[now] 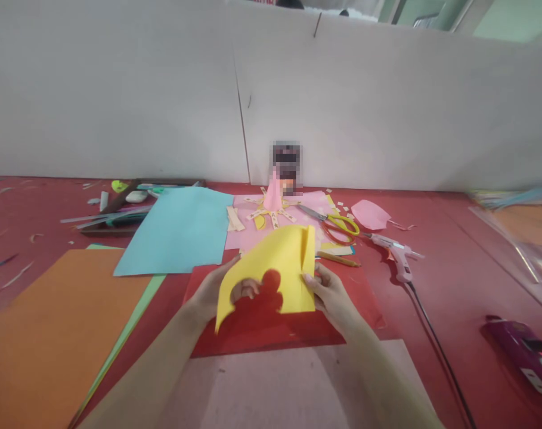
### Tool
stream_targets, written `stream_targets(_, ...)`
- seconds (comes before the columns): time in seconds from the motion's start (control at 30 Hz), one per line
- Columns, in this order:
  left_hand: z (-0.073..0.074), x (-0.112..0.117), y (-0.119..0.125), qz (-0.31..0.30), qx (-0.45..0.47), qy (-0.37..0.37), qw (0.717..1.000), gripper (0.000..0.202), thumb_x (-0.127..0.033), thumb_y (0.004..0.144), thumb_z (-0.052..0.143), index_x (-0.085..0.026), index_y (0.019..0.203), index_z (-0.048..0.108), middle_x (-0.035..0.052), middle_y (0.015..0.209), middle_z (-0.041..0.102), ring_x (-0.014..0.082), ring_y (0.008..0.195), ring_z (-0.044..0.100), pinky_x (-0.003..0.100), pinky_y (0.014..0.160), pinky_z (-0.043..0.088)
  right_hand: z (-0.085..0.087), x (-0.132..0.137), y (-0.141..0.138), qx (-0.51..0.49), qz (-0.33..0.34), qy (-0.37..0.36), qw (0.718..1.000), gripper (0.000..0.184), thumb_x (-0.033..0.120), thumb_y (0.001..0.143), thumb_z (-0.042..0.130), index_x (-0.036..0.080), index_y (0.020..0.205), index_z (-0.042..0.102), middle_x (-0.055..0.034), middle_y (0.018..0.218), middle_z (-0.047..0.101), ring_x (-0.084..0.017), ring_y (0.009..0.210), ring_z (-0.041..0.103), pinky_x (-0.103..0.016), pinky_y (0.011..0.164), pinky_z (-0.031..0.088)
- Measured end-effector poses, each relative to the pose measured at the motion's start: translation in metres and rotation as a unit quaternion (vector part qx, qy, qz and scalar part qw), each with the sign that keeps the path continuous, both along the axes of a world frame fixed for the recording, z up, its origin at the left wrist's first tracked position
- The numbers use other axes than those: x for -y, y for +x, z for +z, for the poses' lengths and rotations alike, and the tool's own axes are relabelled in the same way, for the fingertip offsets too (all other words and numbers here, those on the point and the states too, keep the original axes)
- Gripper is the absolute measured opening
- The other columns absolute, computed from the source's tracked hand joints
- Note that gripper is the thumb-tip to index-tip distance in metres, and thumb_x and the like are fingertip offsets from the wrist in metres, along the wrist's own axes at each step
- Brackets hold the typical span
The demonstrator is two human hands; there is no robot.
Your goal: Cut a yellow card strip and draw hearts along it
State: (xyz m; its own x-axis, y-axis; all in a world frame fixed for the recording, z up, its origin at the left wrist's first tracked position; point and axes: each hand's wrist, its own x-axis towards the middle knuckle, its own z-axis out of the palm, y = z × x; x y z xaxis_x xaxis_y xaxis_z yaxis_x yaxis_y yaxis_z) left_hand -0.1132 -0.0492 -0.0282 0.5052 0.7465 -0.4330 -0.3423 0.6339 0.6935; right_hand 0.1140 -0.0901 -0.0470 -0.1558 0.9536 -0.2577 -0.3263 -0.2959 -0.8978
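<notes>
"What are the hands doing?"

"The right one [327,290] pinches the right edge of the yellow paper sheet with curved cut-outs [264,253], mid-frame, beside a strip that looks folded over. The left [207,290] is behind the sheet's left side, fingers showing through an opening; I can't tell how firmly it grips."

"Any advice?"

"I'd line up that fold before pressing, and leave the curved side slack. The glossy red sheet [306,333] underneath would make a flat backing."
</notes>
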Motion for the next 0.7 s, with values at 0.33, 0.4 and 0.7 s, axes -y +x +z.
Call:
stream_targets(0.33, -0.002, -0.001, 0.016, -0.076, -0.127, 0.166, 0.975, 0.028, -0.044, 0.074, 0.058, -0.017, 0.080, 0.053, -0.0001, 0.067, 0.059, 0.0136, 0.059, 0.059, 0.026, 0.054, 0.046, -0.005, -0.006, -0.011, 0.120, -0.061, 0.079, 0.988, 0.032, 0.044, 0.075, 0.058, 0.016, 0.089, 0.050, 0.0077, 0.046, 0.051, -0.007, 0.030, 0.044, -0.018, 0.030, 0.037)
stream_targets(0.4, -0.005, 0.001, 0.023, -0.075, -0.156, 0.169, 0.970, 0.027, -0.041, 0.072, 0.061, -0.017, 0.075, 0.048, -0.0008, 0.064, 0.058, 0.0139, 0.055, 0.059, 0.025, 0.049, 0.045, -0.005, -0.005, -0.011, 0.131, -0.060, 0.088, 0.986, 0.031, 0.043, 0.077, 0.056, 0.016, 0.090, 0.051, 0.0083, 0.045, 0.050, -0.007, 0.030, 0.043, -0.017, 0.030, 0.035)
stream_targets(0.7, 0.002, 0.016, 0.038, -0.158, -0.189, 0.183, 0.952, 0.030, -0.042, 0.074, 0.059, -0.017, 0.090, 0.054, 0.0013, 0.076, 0.061, 0.0127, 0.058, 0.060, 0.030, 0.057, 0.050, -0.004, -0.003, -0.014, 0.157, -0.067, 0.095, 0.981, 0.029, 0.045, 0.077, 0.056, 0.017, 0.080, 0.050, 0.0069, 0.046, 0.050, -0.007, 0.031, 0.046, -0.017, 0.031, 0.036)
